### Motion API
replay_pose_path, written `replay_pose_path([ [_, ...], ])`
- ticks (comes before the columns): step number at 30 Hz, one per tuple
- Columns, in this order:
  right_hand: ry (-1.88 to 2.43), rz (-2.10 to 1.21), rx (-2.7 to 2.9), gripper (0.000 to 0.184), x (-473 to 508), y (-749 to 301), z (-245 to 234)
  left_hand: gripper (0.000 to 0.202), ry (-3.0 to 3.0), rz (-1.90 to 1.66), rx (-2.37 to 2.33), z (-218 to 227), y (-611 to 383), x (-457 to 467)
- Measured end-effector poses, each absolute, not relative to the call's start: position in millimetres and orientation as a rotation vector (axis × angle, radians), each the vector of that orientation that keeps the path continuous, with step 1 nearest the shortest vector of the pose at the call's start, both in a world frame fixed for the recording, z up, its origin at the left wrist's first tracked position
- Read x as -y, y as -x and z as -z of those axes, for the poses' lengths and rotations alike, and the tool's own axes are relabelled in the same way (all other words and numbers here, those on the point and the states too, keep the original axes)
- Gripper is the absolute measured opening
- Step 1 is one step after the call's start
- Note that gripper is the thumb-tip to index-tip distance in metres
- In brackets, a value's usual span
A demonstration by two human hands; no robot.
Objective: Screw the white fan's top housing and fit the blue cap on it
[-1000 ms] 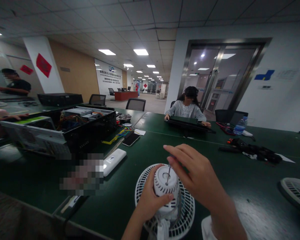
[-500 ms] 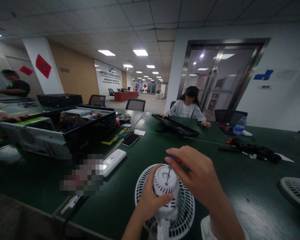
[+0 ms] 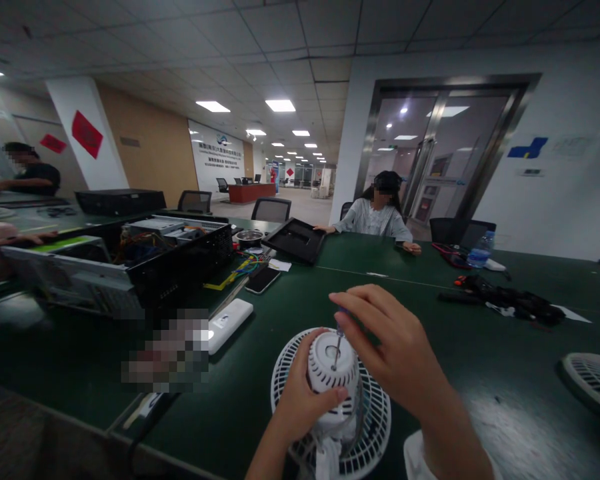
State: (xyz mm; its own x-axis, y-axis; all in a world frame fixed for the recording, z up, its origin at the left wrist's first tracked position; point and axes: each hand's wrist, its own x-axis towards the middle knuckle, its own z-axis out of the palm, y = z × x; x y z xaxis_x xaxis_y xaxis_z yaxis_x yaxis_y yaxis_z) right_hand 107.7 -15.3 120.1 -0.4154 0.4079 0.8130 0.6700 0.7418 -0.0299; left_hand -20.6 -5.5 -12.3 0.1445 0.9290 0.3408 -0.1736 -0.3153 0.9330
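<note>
A white electric fan (image 3: pixel 333 400) lies with its round grille down on the green table and its motor housing facing up. My left hand (image 3: pixel 300 403) is wrapped round the side of that housing, thumb across the front. Between the fingertips of my right hand (image 3: pixel 387 340) is a screwdriver (image 3: pixel 339 343), held nearly upright. Its thin metal shaft reaches down to a small hole in the top of the housing. My fingers hide most of the screwdriver's handle.
An opened computer case (image 3: pixel 130 260) stands at left, with a phone (image 3: pixel 263 280) and a white box-shaped device (image 3: pixel 230 325) nearer. Across the table a person (image 3: pixel 380 213) touches a black panel (image 3: pixel 296 240). Another fan grille (image 3: pixel 595 380) and a water bottle (image 3: pixel 481 250) are at right.
The person across the table has moved the black panel to the left and turned it. My hands, the screwdriver and the fan stay almost where they were; my right fingers have shifted slightly.
</note>
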Motion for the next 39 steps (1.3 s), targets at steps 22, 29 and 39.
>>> replay_pose_path([
  [22, 0.819, 0.505, 2.003, 0.014, 13.1, -103.1, -118.8, 0.072, -1.385, -1.371, -0.799, 14.6, 19.7, 5.4],
  [29, 0.983, 0.406, 2.075, 0.032, 16.9, -105.6, -117.3, 0.072, -1.397, -1.381, -0.790, 14.6, 19.5, 5.4],
  [39, 0.917, 0.369, 2.079, 0.020, 12.2, -103.3, -114.9, 0.071, -1.393, -1.364, -0.803, 13.8, 19.0, 5.7],
])
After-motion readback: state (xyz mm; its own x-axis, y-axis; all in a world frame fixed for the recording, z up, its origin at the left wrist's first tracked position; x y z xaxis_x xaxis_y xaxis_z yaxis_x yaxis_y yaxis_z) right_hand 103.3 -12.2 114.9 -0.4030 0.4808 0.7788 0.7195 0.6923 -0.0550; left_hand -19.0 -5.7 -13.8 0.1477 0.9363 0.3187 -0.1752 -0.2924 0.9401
